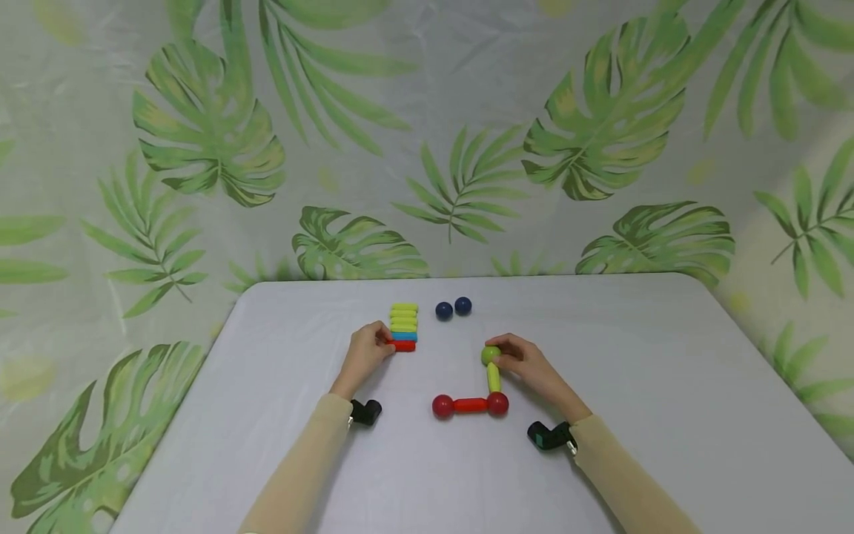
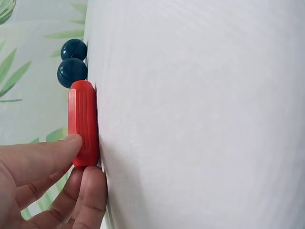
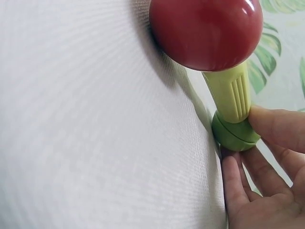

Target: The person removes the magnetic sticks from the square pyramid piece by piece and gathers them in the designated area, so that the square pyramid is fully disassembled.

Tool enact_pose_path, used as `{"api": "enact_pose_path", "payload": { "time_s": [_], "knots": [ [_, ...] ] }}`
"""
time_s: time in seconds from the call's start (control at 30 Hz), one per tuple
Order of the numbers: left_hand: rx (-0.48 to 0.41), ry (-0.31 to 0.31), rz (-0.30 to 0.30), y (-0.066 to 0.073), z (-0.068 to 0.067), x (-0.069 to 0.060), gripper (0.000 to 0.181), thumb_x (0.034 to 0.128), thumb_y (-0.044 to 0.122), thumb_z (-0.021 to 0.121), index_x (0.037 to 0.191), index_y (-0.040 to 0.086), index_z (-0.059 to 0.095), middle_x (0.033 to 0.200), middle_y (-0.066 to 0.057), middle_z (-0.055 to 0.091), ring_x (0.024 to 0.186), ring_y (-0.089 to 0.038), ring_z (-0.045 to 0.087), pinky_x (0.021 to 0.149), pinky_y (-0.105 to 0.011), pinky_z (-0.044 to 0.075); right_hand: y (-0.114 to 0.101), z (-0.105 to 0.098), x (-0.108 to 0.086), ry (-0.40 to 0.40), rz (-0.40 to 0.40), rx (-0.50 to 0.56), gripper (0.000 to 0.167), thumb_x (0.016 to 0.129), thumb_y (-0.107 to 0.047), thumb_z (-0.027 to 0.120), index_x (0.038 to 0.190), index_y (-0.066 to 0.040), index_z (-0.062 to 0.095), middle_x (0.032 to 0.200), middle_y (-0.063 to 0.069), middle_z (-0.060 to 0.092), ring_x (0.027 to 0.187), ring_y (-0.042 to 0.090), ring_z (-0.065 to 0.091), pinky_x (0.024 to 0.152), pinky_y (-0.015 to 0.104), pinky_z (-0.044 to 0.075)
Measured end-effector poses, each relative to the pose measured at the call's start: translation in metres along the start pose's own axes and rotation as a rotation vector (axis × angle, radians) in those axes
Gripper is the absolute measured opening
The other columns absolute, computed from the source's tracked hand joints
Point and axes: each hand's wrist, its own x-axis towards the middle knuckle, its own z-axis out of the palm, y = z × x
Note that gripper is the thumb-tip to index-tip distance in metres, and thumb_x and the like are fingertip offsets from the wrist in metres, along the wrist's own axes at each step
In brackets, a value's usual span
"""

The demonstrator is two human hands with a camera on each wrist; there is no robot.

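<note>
I have the left hand (image 1: 369,348) with its grip narrow, thumb and fingers pinching the near end of a loose red rod (image 2: 83,124). That rod lies on the worktop (image 1: 640,356) just beside a blue rod (image 1: 404,337), with four yellow-green rods (image 1: 403,317) lined up beyond. My right hand (image 1: 527,363) holds a green ball (image 1: 491,355) between thumb and fingers; a yellow-green connecting rod (image 1: 494,377) runs from it to a corner red ball (image 1: 497,403). A red connecting rod (image 1: 470,405) links that to an end red ball (image 1: 443,406). Two dark blue balls (image 1: 444,311) sit near the lined-up rods.
</note>
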Motion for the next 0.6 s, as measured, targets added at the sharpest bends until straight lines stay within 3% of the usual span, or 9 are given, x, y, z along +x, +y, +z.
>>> {"api": "enact_pose_path", "payload": {
  "time_s": [0.13,0.2,0.27,0.4,0.47,0.53,0.6],
  "knots": [
    [0.028,0.001,0.035,0.001,-0.001,-0.001,0.015,0.0781,-0.005,0.073,0.085,0.000,0.061,0.083,-0.009,0.058,0.074,-0.021,0.059,0.067,-0.032,0.050,-0.001,0.000,0.000,-0.002,-0.003,0.008,0.031,0.096,-0.008,0.056,0.126,0.000,0.055,0.128,0.018,0.053,0.118,0.035,0.049,0.100,0.048,0.040],
    [0.032,-0.030,0.079,0.005,-0.001,-0.005,0.016,0.0785,-0.004,0.073,0.087,0.001,0.061,0.086,-0.010,0.056,0.077,-0.023,0.058,0.069,-0.032,0.050,-0.001,0.000,-0.001,-0.010,-0.008,0.008,0.031,0.096,-0.009,0.056,0.126,0.000,0.055,0.128,0.018,0.053,0.118,0.035,0.049,0.101,0.048,0.039],
    [0.011,-0.134,0.149,0.011,0.001,-0.011,0.017,0.0798,-0.002,0.073,0.092,0.001,0.061,0.090,-0.010,0.056,0.080,-0.024,0.058,0.073,-0.033,0.050,-0.001,0.000,-0.002,-0.013,-0.001,0.020,0.031,0.096,-0.009,0.057,0.126,-0.001,0.055,0.128,0.018,0.053,0.118,0.034,0.049,0.101,0.048,0.039],
    [-0.053,-0.515,0.290,0.029,0.009,-0.027,0.026,0.0836,0.007,0.073,0.106,0.004,0.060,0.103,-0.007,0.059,0.093,-0.023,0.056,0.083,-0.033,0.048,0.001,-0.001,-0.004,-0.016,-0.007,0.013,0.031,0.096,-0.010,0.057,0.126,-0.001,0.055,0.128,0.018,0.053,0.118,0.034,0.049,0.100,0.048,0.039],
    [-0.016,-0.668,0.326,0.038,0.016,-0.035,0.030,0.0838,0.012,0.073,0.110,0.009,0.059,0.107,-0.001,0.058,0.100,-0.019,0.053,0.086,-0.030,0.046,0.002,-0.002,-0.005,-0.014,-0.006,0.012,0.031,0.096,-0.010,0.057,0.126,-0.001,0.055,0.128,0.018,0.053,0.118,0.034,0.049,0.100,0.048,0.040],
    [0.059,-0.741,0.377,0.043,0.024,-0.040,0.031,0.0827,0.014,0.075,0.109,0.013,0.059,0.105,0.006,0.057,0.099,-0.015,0.050,0.084,-0.026,0.044,0.001,-0.001,-0.005,-0.012,-0.004,0.011,0.031,0.096,-0.009,0.057,0.126,-0.002,0.055,0.128,0.018,0.053,0.118,0.034,0.049,0.100,0.049,0.039],
    [0.125,-0.755,0.417,0.048,0.030,-0.044,0.029,0.0814,0.012,0.076,0.105,0.015,0.059,0.099,0.010,0.055,0.094,-0.011,0.050,0.080,-0.022,0.044,0.000,-0.001,-0.005,-0.015,-0.001,0.013,0.031,0.096,-0.009,0.057,0.125,-0.002,0.055,0.128,0.018,0.054,0.119,0.034,0.049,0.101,0.049,0.039]
  ]
}}
